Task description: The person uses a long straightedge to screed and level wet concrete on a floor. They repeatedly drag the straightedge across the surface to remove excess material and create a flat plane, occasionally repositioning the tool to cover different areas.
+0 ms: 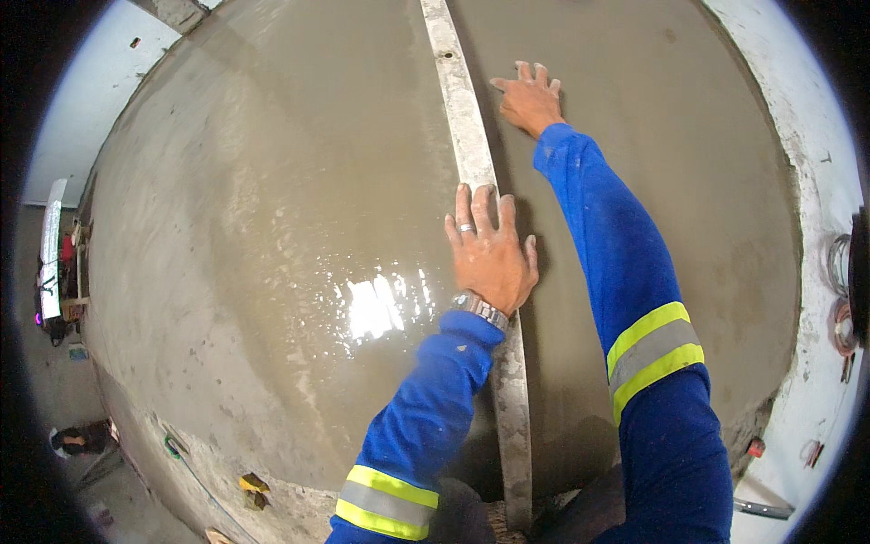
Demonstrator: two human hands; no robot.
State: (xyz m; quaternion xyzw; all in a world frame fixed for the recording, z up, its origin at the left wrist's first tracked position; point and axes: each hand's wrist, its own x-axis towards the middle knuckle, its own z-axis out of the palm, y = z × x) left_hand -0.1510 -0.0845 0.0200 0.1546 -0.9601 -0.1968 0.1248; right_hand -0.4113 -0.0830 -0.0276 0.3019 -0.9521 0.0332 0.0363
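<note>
A long, pale, mortar-smeared straightedge (446, 63) runs from top to bottom across a wet grey cement surface (290, 163). My left hand (489, 258), with a metal watch and a ring, lies on the straightedge around its middle, fingers extended and slightly apart, covering part of it. Farther up and to the right, my right hand (527, 98) is spread on or just over the cement beside the straightedge, with nothing visible in it. Blue sleeves with reflective bands cover both forearms. A bright glare sits on the wet cement left of my left hand.
Rough pale margins (778, 118) border the cement. At the far left are a long light strip (51, 254) and assorted small items. A small yellow object (254, 485) and a thin green-handled item (174, 446) lie at lower left. Round items (841, 272) stand at the right rim.
</note>
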